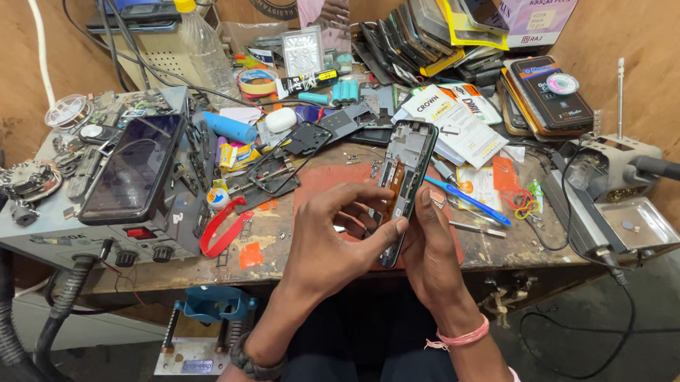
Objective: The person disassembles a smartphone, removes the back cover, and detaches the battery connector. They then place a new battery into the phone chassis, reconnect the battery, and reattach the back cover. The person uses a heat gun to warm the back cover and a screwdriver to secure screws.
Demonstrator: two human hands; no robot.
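Both hands hold the opened phone (pixel 402 187) above the red mat (pixel 327 184): left hand (pixel 330 243) pinches its edge, right hand (pixel 432 251) grips it; back off, insides bare.

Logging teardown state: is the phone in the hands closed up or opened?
Opened. The phone held by the left hand and right hand shows bare internals and an orange strip inside its green frame.

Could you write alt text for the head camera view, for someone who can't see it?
Two bare hands, left hand and right hand, hold an opened phone over a cluttered wooden workbench, with a blue-handled tool lying nearby.
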